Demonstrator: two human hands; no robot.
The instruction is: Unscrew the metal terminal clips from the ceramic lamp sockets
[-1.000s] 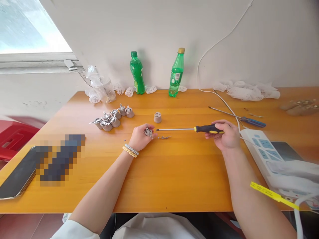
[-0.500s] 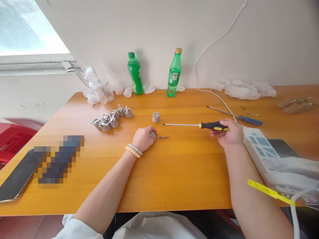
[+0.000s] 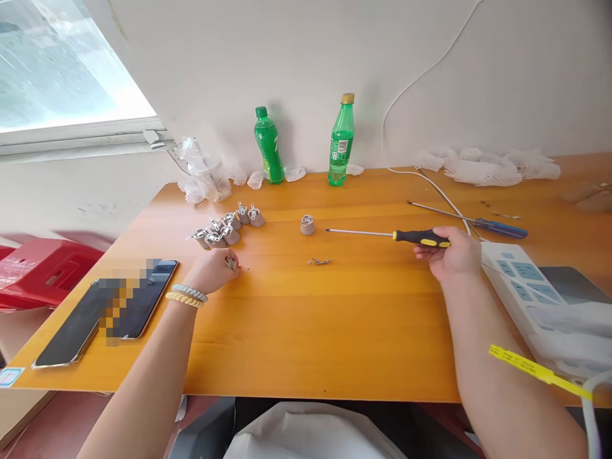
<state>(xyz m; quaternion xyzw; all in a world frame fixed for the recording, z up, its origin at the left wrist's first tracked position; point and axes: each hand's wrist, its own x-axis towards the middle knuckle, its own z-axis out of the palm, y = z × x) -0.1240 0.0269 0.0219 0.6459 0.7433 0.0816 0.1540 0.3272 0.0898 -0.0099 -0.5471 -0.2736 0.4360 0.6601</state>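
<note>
My left hand [image 3: 215, 269] is closed on a small ceramic socket [image 3: 231, 262] with metal on its face, mostly covered by the fingers. Just to its right lies a tiny screw or nut [image 3: 247, 268]. Beyond that hand stands a cluster of similar beige sockets [image 3: 231, 235], topped with metal strips. One more socket [image 3: 307, 225] stands alone mid-table. In front of it lie some small metal pieces [image 3: 319, 261]. My right hand [image 3: 456, 254] is wrapped round the black and yellow handle of a screwdriver [image 3: 421, 238], its shaft pointing left, with the tip near the lone socket.
Two green bottles [image 3: 269, 148] [image 3: 340, 146] stand by the wall. A blue-handled screwdriver [image 3: 502, 228] lies beyond my right hand, near a white power strip [image 3: 514, 280] and cable. Two phones [image 3: 71, 325] [image 3: 148, 306] lie at the left. Foam netting [image 3: 497, 167] lies along the back.
My left hand has moved left with the socket, away from the small metal pieces, which now lie uncovered. My right hand still holds the screwdriver. The view has shifted slightly.
</note>
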